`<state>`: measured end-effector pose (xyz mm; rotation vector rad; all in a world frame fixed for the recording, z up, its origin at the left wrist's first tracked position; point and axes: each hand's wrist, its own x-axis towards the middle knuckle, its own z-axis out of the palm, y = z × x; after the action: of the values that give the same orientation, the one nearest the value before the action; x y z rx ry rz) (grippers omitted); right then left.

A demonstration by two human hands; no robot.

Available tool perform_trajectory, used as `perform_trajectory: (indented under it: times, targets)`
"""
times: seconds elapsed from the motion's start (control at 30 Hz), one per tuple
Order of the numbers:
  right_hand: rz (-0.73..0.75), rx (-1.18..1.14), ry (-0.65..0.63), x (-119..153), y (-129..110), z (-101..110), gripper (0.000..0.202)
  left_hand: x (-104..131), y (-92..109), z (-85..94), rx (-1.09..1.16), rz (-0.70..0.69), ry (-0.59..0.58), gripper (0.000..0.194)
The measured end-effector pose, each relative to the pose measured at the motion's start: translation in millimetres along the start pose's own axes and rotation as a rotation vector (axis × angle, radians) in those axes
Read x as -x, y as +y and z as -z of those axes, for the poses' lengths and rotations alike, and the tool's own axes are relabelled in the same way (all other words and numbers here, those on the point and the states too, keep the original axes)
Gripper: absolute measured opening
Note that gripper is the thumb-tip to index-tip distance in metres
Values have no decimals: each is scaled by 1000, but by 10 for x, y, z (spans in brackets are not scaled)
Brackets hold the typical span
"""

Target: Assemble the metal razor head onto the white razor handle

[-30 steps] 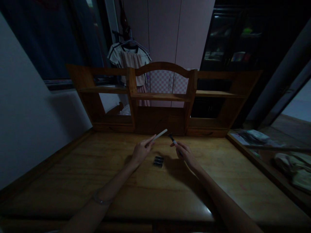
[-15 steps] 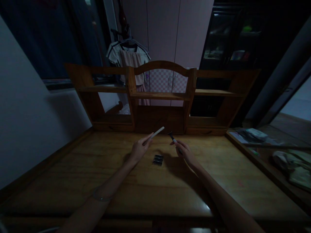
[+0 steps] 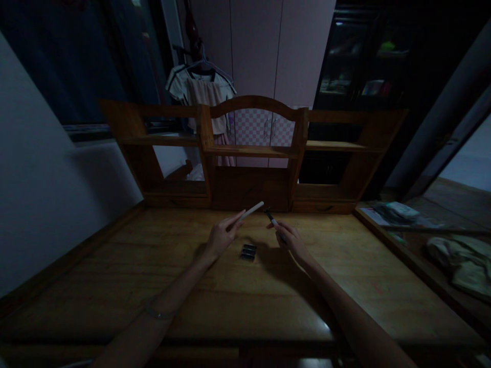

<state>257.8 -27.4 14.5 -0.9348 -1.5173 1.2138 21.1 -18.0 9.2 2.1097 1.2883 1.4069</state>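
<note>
Head view: I record a pale stick (image 3: pixel 253 210) gripped in the left hand (image 3: pixel 222 235), its free end pointing far and right. A slim dark-headed tool (image 3: pixel 271 219) is gripped in the right hand (image 3: pixel 288 238), its head near the stick's tip but apart. On the wooden desk (image 3: pixel 153 266), between the hands and slightly nearer, I find three small black pieces (image 3: pixel 248 252). A wooden shelf unit (image 3: pixel 253 151) stands along the far edge.
</note>
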Motion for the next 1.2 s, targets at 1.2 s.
perform_trajectory:
  times: [1.2]
  targets:
    - [49, -33, 12, 4, 28, -15, 34, 24, -70, -35, -113, 48, 25, 39]
